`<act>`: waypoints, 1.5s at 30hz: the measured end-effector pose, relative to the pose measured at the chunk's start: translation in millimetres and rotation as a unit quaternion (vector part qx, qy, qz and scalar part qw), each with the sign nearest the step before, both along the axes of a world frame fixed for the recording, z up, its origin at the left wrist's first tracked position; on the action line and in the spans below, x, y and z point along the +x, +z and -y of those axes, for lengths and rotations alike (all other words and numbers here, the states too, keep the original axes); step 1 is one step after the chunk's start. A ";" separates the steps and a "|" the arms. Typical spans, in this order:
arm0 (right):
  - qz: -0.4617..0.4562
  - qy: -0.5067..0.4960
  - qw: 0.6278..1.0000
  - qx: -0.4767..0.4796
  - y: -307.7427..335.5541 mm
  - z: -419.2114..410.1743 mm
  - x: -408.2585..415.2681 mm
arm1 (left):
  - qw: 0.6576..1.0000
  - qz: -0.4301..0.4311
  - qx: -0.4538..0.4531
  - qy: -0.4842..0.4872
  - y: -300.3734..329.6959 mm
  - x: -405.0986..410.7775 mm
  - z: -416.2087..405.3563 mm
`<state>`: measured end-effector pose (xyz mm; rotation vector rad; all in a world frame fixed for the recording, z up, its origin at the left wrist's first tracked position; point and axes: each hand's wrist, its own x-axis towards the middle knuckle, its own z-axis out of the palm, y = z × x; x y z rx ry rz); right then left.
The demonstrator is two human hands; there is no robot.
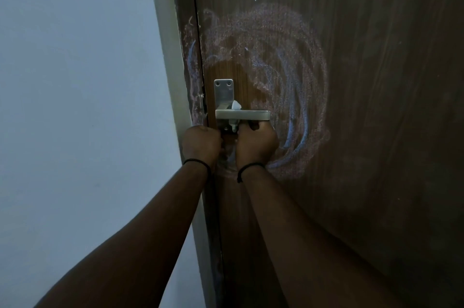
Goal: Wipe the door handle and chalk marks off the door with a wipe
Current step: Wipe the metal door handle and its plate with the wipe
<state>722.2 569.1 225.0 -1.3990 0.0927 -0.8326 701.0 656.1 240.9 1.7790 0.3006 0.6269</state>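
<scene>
Both hands sit just below the metal door handle: right hand clutching a white wipe threaded behind it, left hand clenched, contents unclear. Chalk marks swirl across the brown door.

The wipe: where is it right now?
In the head view the wipe is threaded behind the metal door handle, showing white above and below the lever beside the backplate, just above the right hand and left hand.

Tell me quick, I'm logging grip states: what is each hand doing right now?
Left hand: closed in a fist below the door handle; what it grips is hidden.
Right hand: closed, apparently holding the wipe behind the handle.
</scene>
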 end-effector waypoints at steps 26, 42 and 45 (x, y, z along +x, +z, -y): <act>-0.043 -0.026 0.997 0.054 11.5 33.4 -33.3 | 0.987 0.066 0.146 0.009 19.6 -32.4 2.2; 0.212 -0.062 0.794 -0.567 111.1 18.2 -1.7 | 0.923 0.180 0.338 -0.036 25.4 -34.0 6.8; 0.212 -0.042 0.715 -0.665 121.4 4.7 5.8 | 0.918 0.208 0.334 -0.043 20.3 -27.8 5.1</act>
